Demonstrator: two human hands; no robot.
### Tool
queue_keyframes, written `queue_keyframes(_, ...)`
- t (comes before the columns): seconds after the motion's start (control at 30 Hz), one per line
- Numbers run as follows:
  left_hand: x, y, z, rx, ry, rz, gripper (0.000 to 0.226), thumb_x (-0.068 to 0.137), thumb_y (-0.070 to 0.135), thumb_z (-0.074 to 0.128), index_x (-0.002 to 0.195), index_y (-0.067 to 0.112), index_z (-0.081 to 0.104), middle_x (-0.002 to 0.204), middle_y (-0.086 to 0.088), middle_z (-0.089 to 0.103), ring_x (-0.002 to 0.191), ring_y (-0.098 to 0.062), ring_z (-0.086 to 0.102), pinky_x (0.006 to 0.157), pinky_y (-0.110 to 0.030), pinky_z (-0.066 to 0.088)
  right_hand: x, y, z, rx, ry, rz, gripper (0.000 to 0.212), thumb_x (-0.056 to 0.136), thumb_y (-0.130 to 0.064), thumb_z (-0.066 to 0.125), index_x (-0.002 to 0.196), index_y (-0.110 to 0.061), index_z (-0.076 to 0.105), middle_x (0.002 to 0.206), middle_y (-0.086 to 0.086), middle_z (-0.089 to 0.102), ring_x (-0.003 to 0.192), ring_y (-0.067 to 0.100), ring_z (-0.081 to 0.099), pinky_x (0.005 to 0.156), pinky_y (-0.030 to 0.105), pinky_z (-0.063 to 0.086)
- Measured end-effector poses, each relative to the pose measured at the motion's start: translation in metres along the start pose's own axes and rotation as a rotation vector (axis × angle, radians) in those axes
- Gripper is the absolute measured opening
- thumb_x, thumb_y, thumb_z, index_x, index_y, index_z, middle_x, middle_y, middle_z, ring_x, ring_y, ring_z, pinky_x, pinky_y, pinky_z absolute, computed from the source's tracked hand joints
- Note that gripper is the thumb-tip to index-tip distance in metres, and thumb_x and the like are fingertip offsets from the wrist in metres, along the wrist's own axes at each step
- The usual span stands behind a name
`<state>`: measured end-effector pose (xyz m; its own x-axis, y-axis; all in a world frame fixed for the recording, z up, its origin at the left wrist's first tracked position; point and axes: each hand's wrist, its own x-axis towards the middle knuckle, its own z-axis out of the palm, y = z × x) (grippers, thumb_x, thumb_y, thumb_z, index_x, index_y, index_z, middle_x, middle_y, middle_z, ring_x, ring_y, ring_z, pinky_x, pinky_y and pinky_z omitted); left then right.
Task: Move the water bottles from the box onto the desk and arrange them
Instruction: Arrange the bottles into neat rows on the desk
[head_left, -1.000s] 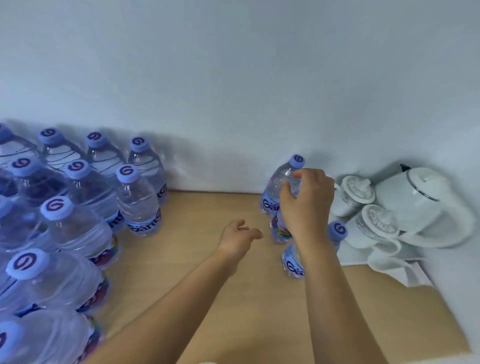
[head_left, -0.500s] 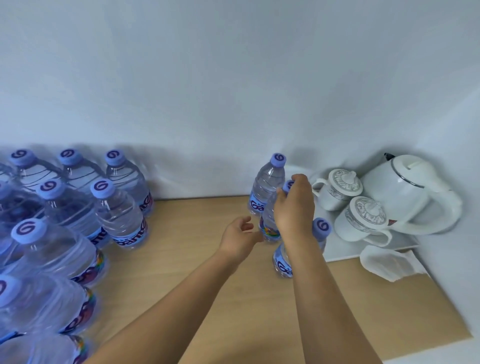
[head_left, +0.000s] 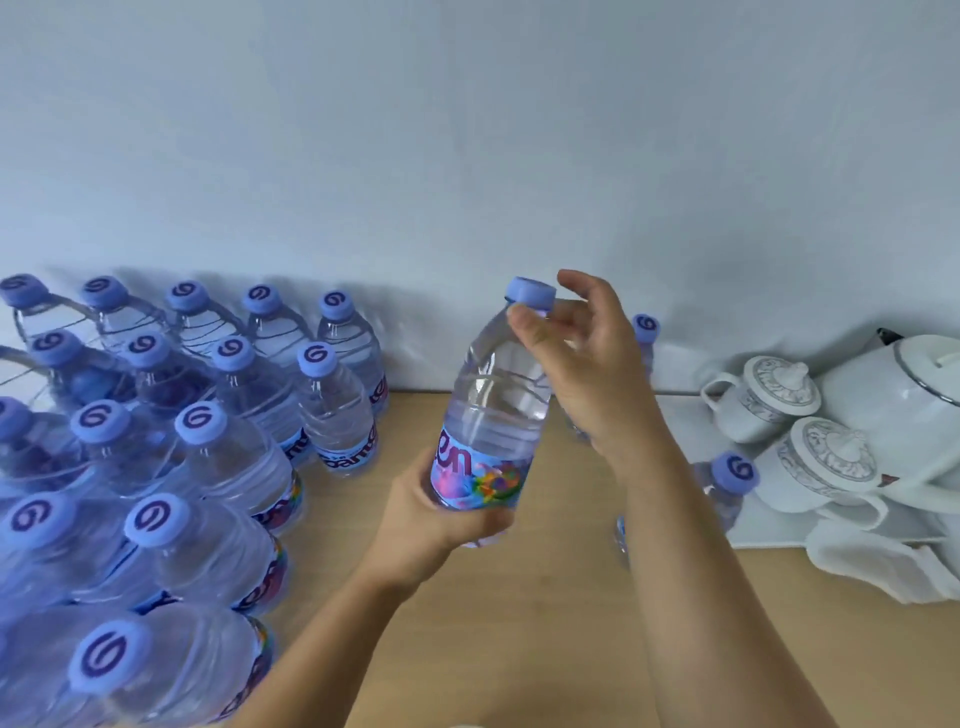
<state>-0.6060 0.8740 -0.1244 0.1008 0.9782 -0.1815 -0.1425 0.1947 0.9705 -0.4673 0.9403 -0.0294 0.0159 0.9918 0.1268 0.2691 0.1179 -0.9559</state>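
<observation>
Wall (head_left: 467, 130): plain pale grey-white, fills the upper half of my view and meets the counter along its far edge.

Counter (head_left: 519, 623): light wood-grain top, bare in the middle strip between my arms.

Block of water bottles (head_left: 171, 467): clear plastic, blue caps with a purple swirl, standing upright in tight rows on the counter's left part, back row against the wall.

White kettle (head_left: 893, 395): far right, against the wall, on a white tray or cloth (head_left: 685, 431); I cannot tell which.

Two lidded white cups (head_left: 826, 467), patterned lids, just in front and left of the kettle, close together.

Folded white cloth (head_left: 883, 561): at the tray's near edge.

Held bottle (head_left: 493, 405): lifted clear of the counter at centre, tilted slightly, cap leaning right.

My left hand (head_left: 441, 519): cups the bottle's base and label from below, fingers curled round it.

My right hand (head_left: 587, 364): thumb and a finger pinching the neck just under the cap, other fingers spread loosely.

Two single bottles: one (head_left: 727, 488) near the tray's left edge, one (head_left: 645, 332) by the wall, both partly hidden behind my right arm.
</observation>
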Motion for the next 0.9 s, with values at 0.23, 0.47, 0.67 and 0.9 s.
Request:
queue_keyframes(0.23, -0.024, 0.010, -0.016, 0.237, 0.406, 0.059, 0.064, 0.035, 0.034, 0.081, 0.096, 0.027, 0.061, 0.089, 0.003, 0.070, 0.081, -0.018, 0.068, 0.072, -0.038, 0.058, -0.008, -0.004, 0.046, -0.462, -0.142, 0.061, 0.078, 0.047, -0.088, 0.046, 0.094, -0.026, 0.054, 0.088, -0.008, 0.062, 0.082, 0.011, 0.060, 0.068, 0.031, 0.047)
queue_keyframes(0.47, -0.035, 0.026, -0.050, 0.004, 0.019, 0.076, 0.085, 0.043, 0.023, 0.085, 0.120, 0.018, 0.050, 0.101, -0.005, 0.067, 0.082, -0.018, 0.068, 0.064, -0.029, 0.055, -0.005, -0.006, 0.047, 0.208, -0.398, -0.187, 0.026, 0.066, -0.041, 0.065, 0.086, -0.025, 0.065, 0.084, -0.005, 0.068, 0.082, 0.014, 0.064, 0.073, 0.027, 0.051)
queue_keyframes(0.67, -0.041, 0.022, -0.033, 0.170, 0.238, 0.019, 0.056, 0.042, 0.027, 0.084, 0.093, 0.019, 0.062, 0.081, 0.001, 0.072, 0.074, -0.018, 0.069, 0.069, -0.044, 0.059, -0.007, -0.005, 0.066, 0.052, -0.415, -0.013, 0.054, 0.060, -0.065, 0.058, 0.094, -0.024, 0.061, 0.085, -0.007, 0.070, 0.080, 0.008, 0.067, 0.072, 0.029, 0.051)
queue_keyframes(0.9, -0.042, 0.001, -0.045, 0.364, 0.461, -0.069, 0.064, 0.034, 0.044, 0.078, 0.091, 0.042, 0.049, 0.081, 0.022, 0.064, 0.071, 0.003, 0.062, 0.063, -0.024, 0.054, -0.007, 0.009, 0.081, -0.131, -0.298, 0.076, 0.062, 0.052, -0.061, 0.068, 0.094, -0.016, 0.068, 0.089, -0.002, 0.071, 0.081, 0.013, 0.068, 0.078, 0.039, 0.055)
